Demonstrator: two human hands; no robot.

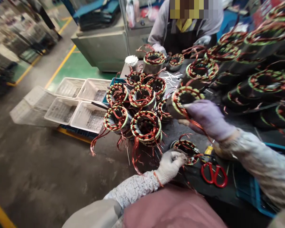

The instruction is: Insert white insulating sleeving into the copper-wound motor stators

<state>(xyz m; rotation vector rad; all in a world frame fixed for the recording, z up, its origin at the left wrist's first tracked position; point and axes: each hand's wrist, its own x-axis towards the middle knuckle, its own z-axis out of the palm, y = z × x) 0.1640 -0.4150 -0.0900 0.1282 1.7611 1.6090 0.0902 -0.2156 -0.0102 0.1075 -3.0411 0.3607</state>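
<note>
Copper-wound stator (186,101) held in the right hand (209,118), left hand (171,164) near another stator (186,152).

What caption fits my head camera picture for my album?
White-gloved left hand touches a copper-wired ring; purple-gloved right hand holds another ring's wires.

Those motor stators (146,128) are all copper-red wire with green bands, lol. Left glove (170,166) is off-white, right glove (207,118) is lilac, and the right sleeve (263,164) has a speckly grey-white print. Scissors (213,174) have bright red handles, and the baskets (89,117) are white.
</note>
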